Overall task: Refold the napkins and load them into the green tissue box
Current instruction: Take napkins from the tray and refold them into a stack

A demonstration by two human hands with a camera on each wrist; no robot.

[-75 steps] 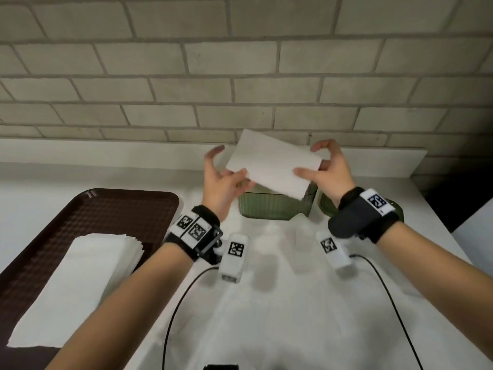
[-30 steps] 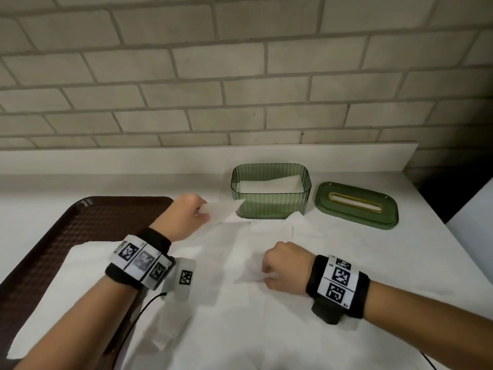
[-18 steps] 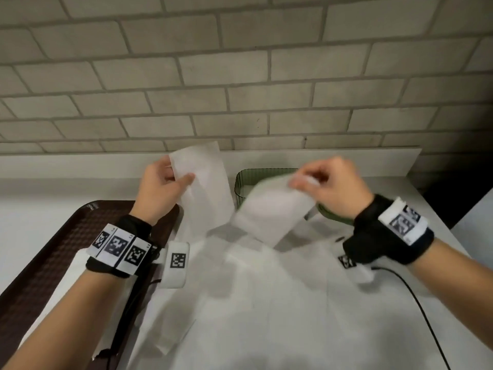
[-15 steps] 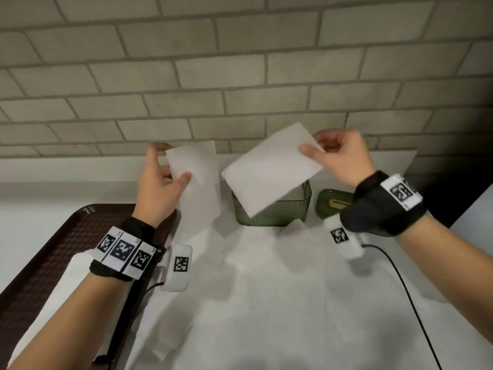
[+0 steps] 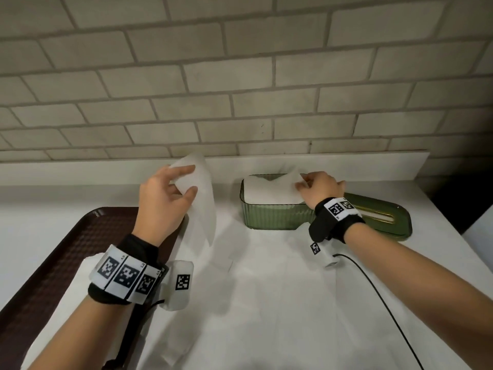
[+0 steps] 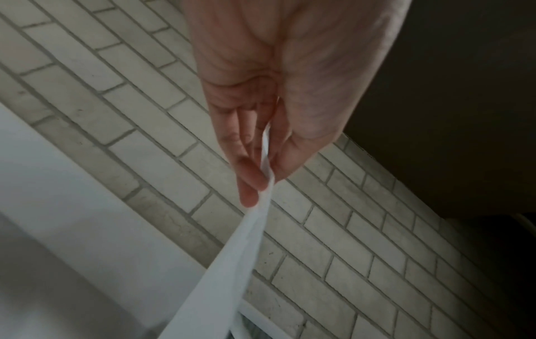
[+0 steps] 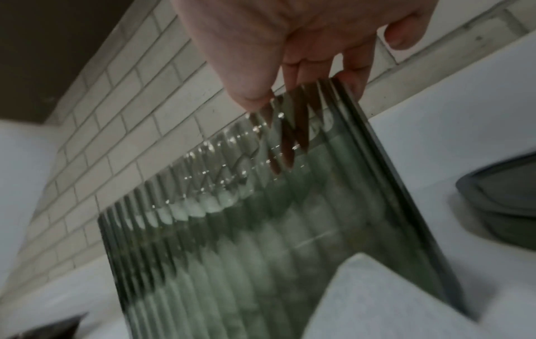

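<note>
Half a second ago my right hand (image 5: 318,186) had its napkin (image 5: 269,190) up in the air above the box (image 5: 274,216); now the sheet lies across the open top, one corner sticking up, and my fingers (image 7: 293,66) dip inside the ribbed wall, pinching that corner, as far as I can tell. So one more napkin is all but loaded — it only needs pressing flat and letting go. My left hand (image 5: 165,198) has hardly moved: it holds the second napkin (image 5: 204,206) between thumb and fingertips (image 6: 249,174), hanging loose over the gap between tray (image 5: 66,252) and box, not yet refolded. The lid (image 5: 384,217) sits off to the right of the box, and more sheets wait on the tray — I judge the job is well short of done.
</note>
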